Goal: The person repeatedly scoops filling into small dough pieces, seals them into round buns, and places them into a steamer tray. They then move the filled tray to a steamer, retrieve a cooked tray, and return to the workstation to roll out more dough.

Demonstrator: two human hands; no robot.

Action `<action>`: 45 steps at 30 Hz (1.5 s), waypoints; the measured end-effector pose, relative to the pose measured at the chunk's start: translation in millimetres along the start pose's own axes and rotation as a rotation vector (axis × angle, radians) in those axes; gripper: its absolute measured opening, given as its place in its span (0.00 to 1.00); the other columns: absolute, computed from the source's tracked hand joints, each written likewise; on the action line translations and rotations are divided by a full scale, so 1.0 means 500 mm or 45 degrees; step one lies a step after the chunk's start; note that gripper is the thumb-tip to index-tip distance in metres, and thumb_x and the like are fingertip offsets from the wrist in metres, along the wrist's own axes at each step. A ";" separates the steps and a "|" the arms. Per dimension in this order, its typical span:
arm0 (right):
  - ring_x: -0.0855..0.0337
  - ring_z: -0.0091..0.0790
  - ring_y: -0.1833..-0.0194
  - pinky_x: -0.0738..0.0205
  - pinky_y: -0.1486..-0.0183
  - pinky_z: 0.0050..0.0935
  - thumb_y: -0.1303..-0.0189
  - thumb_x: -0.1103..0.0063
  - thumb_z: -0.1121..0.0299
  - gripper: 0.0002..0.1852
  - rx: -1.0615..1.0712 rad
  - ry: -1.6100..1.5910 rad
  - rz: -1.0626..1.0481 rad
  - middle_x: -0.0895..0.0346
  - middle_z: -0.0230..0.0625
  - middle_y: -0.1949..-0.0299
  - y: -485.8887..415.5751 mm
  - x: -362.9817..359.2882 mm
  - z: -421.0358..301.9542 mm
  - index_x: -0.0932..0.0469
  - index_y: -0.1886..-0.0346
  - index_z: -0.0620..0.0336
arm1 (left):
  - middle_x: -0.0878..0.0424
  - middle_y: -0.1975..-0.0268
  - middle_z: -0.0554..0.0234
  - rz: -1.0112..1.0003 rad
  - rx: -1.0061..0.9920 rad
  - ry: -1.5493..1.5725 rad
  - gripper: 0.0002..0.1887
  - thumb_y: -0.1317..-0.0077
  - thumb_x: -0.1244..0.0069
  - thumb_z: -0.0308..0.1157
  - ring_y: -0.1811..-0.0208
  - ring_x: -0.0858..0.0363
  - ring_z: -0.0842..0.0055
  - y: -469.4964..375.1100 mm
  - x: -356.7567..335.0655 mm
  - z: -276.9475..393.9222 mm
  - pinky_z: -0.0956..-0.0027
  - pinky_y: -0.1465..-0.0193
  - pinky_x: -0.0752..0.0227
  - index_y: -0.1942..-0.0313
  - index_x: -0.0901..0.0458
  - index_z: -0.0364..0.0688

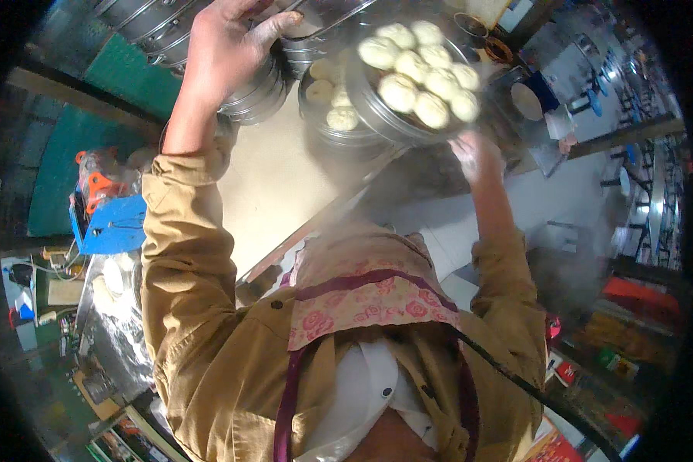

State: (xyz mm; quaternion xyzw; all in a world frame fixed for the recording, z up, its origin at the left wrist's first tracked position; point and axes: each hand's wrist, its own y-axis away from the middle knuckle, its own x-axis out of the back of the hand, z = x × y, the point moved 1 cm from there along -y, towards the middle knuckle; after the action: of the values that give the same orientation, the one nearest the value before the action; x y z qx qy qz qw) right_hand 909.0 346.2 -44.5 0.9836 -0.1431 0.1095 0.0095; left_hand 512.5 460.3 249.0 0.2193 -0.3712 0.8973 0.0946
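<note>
My right hand (479,157) grips the near rim of a round metal steamer tray (375,118). The tray is tilted and loaded with several pale steamed buns (413,66). Below and to its left sits another round tray (346,137), holding several buns (342,118) behind haze. My left hand (231,49), dusted with white powder, is raised at the top among stacked metal steamers (254,98). Its thumb points right, by a thin metal rim (346,17). Its other fingers are cut off by the upper edge, so its hold is unclear.
A beige tabletop (265,190) spans the middle, its edge running diagonally before my apron (375,300). At left are a blue board (115,225), orange-handled items (101,187) and a metal worktop (121,341). Steam blurs the middle. Stools (623,179) stand far right.
</note>
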 end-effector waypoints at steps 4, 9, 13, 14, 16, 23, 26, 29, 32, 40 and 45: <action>0.14 0.55 0.51 0.15 0.42 0.50 0.35 0.36 0.77 0.11 -0.542 -0.962 0.004 0.19 0.54 0.55 -0.134 -0.138 -0.031 0.22 0.55 0.76 | 0.13 0.59 0.65 -0.040 -0.114 -0.414 0.14 0.37 0.33 0.23 0.56 0.17 0.79 0.045 0.012 -0.006 0.73 0.50 0.23 0.52 0.13 0.35; 0.11 0.55 0.56 0.09 0.52 0.47 0.40 0.33 0.80 0.15 -0.629 -0.848 -0.162 0.19 0.53 0.56 -0.164 -0.190 -0.054 0.24 0.52 0.79 | 0.15 0.59 0.58 -0.129 -0.033 -0.505 0.14 0.41 0.34 0.21 0.57 0.14 0.66 0.101 -0.022 0.006 0.67 0.52 0.19 0.54 0.13 0.36; 0.11 0.56 0.55 0.12 0.50 0.47 0.34 0.36 0.74 0.12 -0.611 -0.758 -0.183 0.18 0.52 0.57 -0.174 -0.191 -0.030 0.22 0.53 0.75 | 0.15 0.58 0.53 -0.233 -0.024 -0.674 0.14 0.43 0.33 0.21 0.55 0.15 0.57 0.126 -0.105 -0.002 0.61 0.51 0.19 0.56 0.13 0.36; 0.11 0.56 0.54 0.12 0.49 0.48 0.34 0.36 0.74 0.12 -0.582 -0.754 -0.181 0.18 0.51 0.57 -0.169 -0.197 -0.039 0.22 0.53 0.75 | 0.15 0.58 0.53 -0.277 -0.027 -0.672 0.14 0.43 0.34 0.21 0.54 0.14 0.58 0.133 -0.122 -0.008 0.61 0.52 0.19 0.56 0.13 0.37; 0.11 0.54 0.53 0.13 0.48 0.48 0.33 0.36 0.73 0.13 -0.533 -0.863 -0.239 0.17 0.51 0.56 -0.162 -0.186 -0.038 0.22 0.51 0.75 | 0.15 0.56 0.56 -0.366 -0.116 -0.685 0.13 0.42 0.34 0.21 0.54 0.14 0.59 0.132 -0.155 -0.012 0.61 0.54 0.17 0.56 0.12 0.40; 0.11 0.47 0.53 0.15 0.48 0.43 0.31 0.35 0.68 0.18 -0.067 -0.517 -0.371 0.14 0.52 0.52 -0.045 -0.120 0.069 0.19 0.44 0.71 | 0.18 0.38 0.58 -0.630 -0.186 -0.641 0.11 0.45 0.36 0.23 0.38 0.21 0.58 0.142 -0.203 -0.040 0.57 0.39 0.21 0.59 0.11 0.40; 0.11 0.43 0.55 0.16 0.50 0.37 0.32 0.35 0.66 0.18 -0.160 -0.428 -0.201 0.13 0.47 0.53 0.072 -0.087 0.090 0.18 0.45 0.69 | 0.20 0.34 0.55 -0.753 -0.186 -0.600 0.13 0.41 0.34 0.29 0.35 0.22 0.54 0.142 -0.182 -0.066 0.56 0.35 0.23 0.56 0.11 0.39; 0.12 0.39 0.56 0.17 0.53 0.34 0.32 0.35 0.65 0.18 -0.535 -0.964 0.145 0.13 0.45 0.54 0.203 -0.061 0.148 0.18 0.46 0.68 | 0.20 0.35 0.51 -0.649 -0.335 -0.489 0.18 0.37 0.34 0.36 0.33 0.23 0.52 0.078 -0.199 -0.070 0.53 0.32 0.27 0.49 0.13 0.40; 0.13 0.36 0.57 0.18 0.55 0.35 0.33 0.35 0.65 0.18 -0.758 -0.814 0.442 0.14 0.43 0.55 0.360 -0.004 0.181 0.19 0.46 0.69 | 0.26 0.30 0.42 -0.630 -0.428 -0.698 0.32 0.31 0.40 0.52 0.27 0.29 0.49 -0.035 -0.233 -0.120 0.50 0.24 0.37 0.34 0.21 0.39; 0.13 0.32 0.64 0.17 0.62 0.30 0.32 0.35 0.66 0.12 -0.713 -0.585 1.116 0.13 0.37 0.60 0.951 -0.062 0.269 0.16 0.52 0.63 | 0.33 0.23 0.49 -1.397 0.498 0.072 0.41 0.22 0.53 0.56 0.24 0.34 0.63 -0.131 -0.387 -0.254 0.62 0.21 0.44 0.22 0.39 0.34; 0.12 0.31 0.68 0.18 0.63 0.32 0.31 0.36 0.63 0.13 -1.034 0.233 1.632 0.14 0.40 0.64 1.309 -0.168 0.214 0.16 0.53 0.65 | 0.24 0.30 0.41 -1.128 -0.220 -0.573 0.37 0.21 0.54 0.55 0.29 0.27 0.54 -0.246 -0.425 -0.311 0.59 0.24 0.38 0.31 0.27 0.28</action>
State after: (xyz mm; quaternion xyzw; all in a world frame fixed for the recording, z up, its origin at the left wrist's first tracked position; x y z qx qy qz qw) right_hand 667.6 -263.3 -175.4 0.6145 -0.7136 0.1135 0.3167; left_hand 691.4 655.9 129.4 0.5352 -0.3265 0.6676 0.4017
